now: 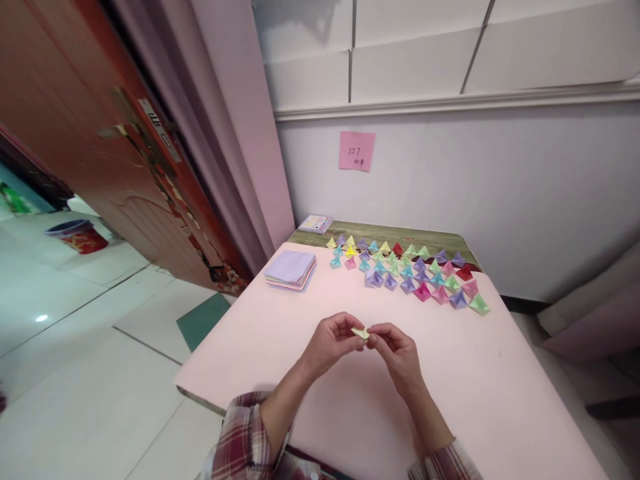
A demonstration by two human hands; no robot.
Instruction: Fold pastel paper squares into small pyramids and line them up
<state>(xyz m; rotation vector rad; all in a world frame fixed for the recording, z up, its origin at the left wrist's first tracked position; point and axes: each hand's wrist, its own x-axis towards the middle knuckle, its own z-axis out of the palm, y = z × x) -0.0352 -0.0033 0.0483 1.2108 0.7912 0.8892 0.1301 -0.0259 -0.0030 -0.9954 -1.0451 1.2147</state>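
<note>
My left hand (334, 342) and my right hand (397, 352) meet above the middle of the pink table top (280, 347). Both pinch a small pale yellow-green folded paper piece (361, 333) between their fingertips. Beyond the hands, several small folded paper shapes (407, 272) in many colours lie in rows near the table's far edge. A stack of square paper sheets (291, 269), lilac on top, lies at the far left of the table.
A small pad of coloured paper (315, 223) sits at the table's far left corner against the white wall. A pink sticky note (357, 151) is stuck on the wall. A red-brown door (100, 153) stands open to the left. A grey seat (590, 320) is at the right.
</note>
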